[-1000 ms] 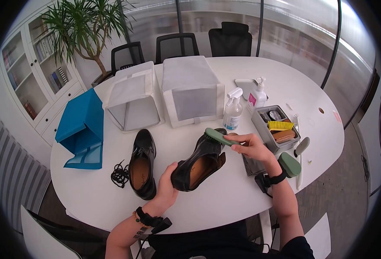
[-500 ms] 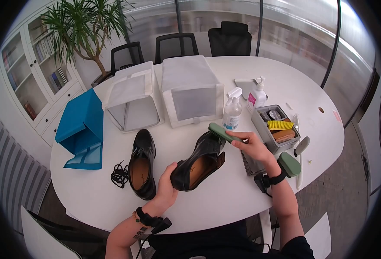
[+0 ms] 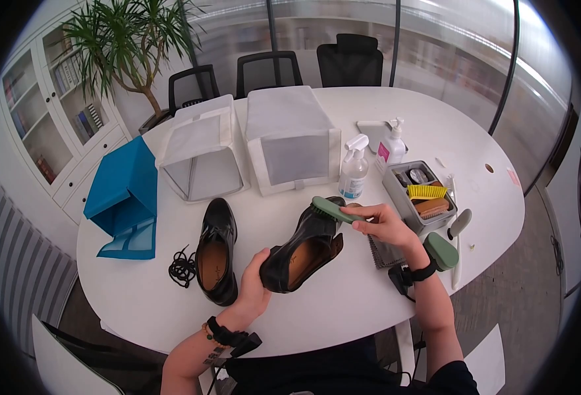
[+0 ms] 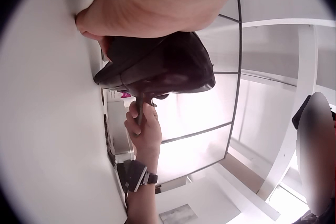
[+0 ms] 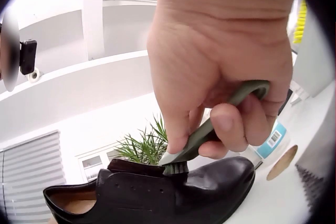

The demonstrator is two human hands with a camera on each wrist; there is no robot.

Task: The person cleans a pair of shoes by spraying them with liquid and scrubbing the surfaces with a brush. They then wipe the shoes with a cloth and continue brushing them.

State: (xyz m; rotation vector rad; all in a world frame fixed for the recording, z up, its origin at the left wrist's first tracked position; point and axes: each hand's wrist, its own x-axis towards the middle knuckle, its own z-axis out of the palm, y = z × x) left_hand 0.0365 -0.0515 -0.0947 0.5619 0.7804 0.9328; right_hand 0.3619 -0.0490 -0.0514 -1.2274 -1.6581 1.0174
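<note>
A black leather dress shoe (image 3: 302, 250) with a tan insole is tilted over the table, its lace flaps spread open. My left hand (image 3: 254, 284) holds it at the heel, thumb along the side. In my right hand (image 3: 386, 225) is a green-handled shoe brush (image 3: 333, 209), its bristles on the shoe's upper near the toe. From the right wrist, the brush (image 5: 202, 137) is seen gripped between thumb and fingers, bristles at the base of the lace flaps. The matching shoe (image 3: 217, 253) stands to the left, beside a small heap of black laces (image 3: 183, 266).
A grey caddy (image 3: 412, 214) with brushes and a tin stands at the right, near a green-backed brush (image 3: 442, 251) and a grey cloth (image 3: 388, 251). Behind the shoes are a spray bottle (image 3: 354, 168), a pump bottle (image 3: 392, 146), two pale fabric boxes (image 3: 290, 112) and a blue box (image 3: 122, 184).
The brush in my right hand has moved toward the toe and then back along the upper. The left hand and the held shoe have stayed in place.
</note>
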